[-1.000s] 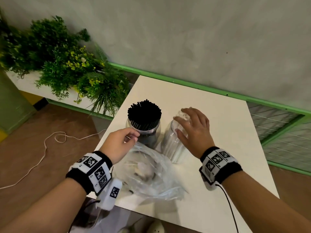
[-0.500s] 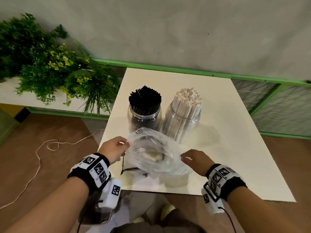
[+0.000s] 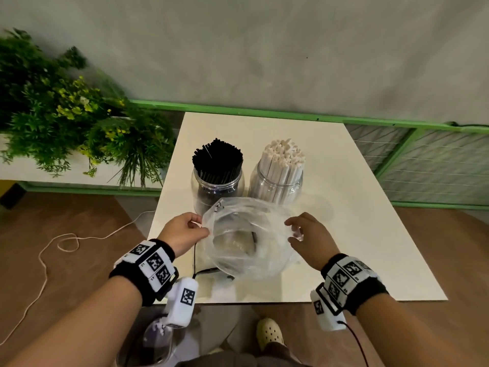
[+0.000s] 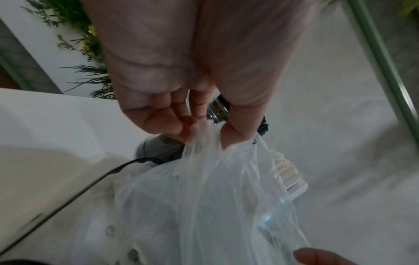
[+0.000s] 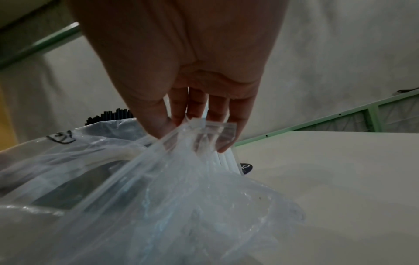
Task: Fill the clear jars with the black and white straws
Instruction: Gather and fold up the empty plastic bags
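Two clear jars stand side by side on the white table [image 3: 344, 207]. The left jar [image 3: 217, 185] is packed with black straws [image 3: 217, 157]; the right jar [image 3: 276, 185] is packed with white straws [image 3: 284, 160]. In front of them a clear plastic bag [image 3: 246, 239] is held wide at its mouth. My left hand [image 3: 185, 231] pinches the bag's left rim [image 4: 199, 141] between thumb and fingers. My right hand [image 3: 308, 234] pinches the right rim [image 5: 204, 129], at the zip strip. A few pale and dark pieces lie inside the bag, too blurred to name.
A green plant [image 3: 66, 123] in a white planter stands left of the table. A green railing [image 3: 264, 112] with mesh panels runs behind and to the right. A white cord [image 3: 66, 242] lies on the brown floor. A black cable [image 3: 195, 260] hangs at the table's front edge.
My right hand left the top of the white-straw jar, came down to the bag and took its right rim. The left hand drew back from the black jar, and the bag's mouth spread wide.
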